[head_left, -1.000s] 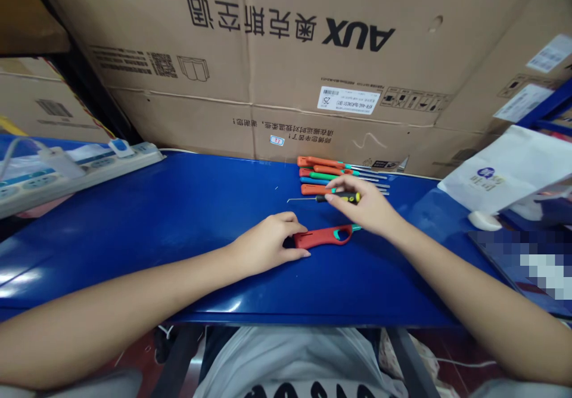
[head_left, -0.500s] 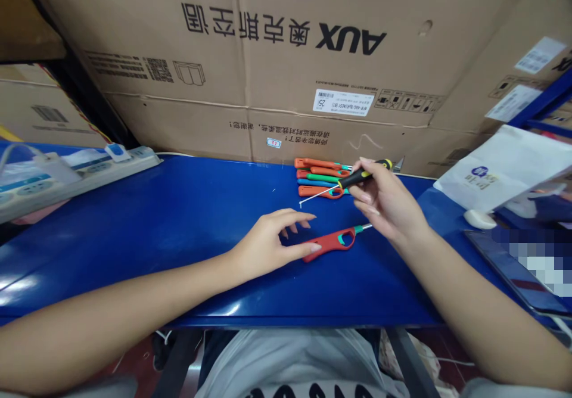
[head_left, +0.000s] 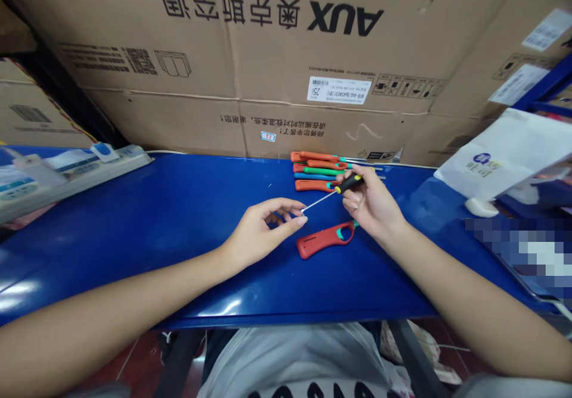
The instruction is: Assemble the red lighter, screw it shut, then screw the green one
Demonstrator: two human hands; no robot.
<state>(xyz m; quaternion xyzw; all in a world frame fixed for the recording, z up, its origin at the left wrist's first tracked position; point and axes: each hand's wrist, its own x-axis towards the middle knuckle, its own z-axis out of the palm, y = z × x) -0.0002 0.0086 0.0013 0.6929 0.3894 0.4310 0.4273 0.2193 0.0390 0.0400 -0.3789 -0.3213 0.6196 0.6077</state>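
Note:
My right hand [head_left: 373,198] is closed round the black and yellow handle of a screwdriver [head_left: 348,183], whose thin shaft slants down to the left. At its tip is a tiny pale piece [head_left: 302,211], perhaps a screw, too small to be sure. The thumb and fingers of my left hand [head_left: 268,225] pinch around this tip. Just below lies a red long-nosed lighter [head_left: 324,241] flat on the blue table [head_left: 179,237], its trigger green and its nozzle partly hidden by my right hand. Neither hand grips that lighter.
Several orange, green and blue lighters [head_left: 313,156] lie in a row by the large cardboard box [head_left: 250,88]. At left is a white power strip [head_left: 75,174]. A white paper bag [head_left: 500,154], a white rounded object [head_left: 481,207] and a partly blurred dark device [head_left: 527,267] are at right.
My left hand has lifted off the red lighter and closed its fingers at the screwdriver's tip. My right hand still holds the screwdriver, slightly shifted. The view has tilted a little.

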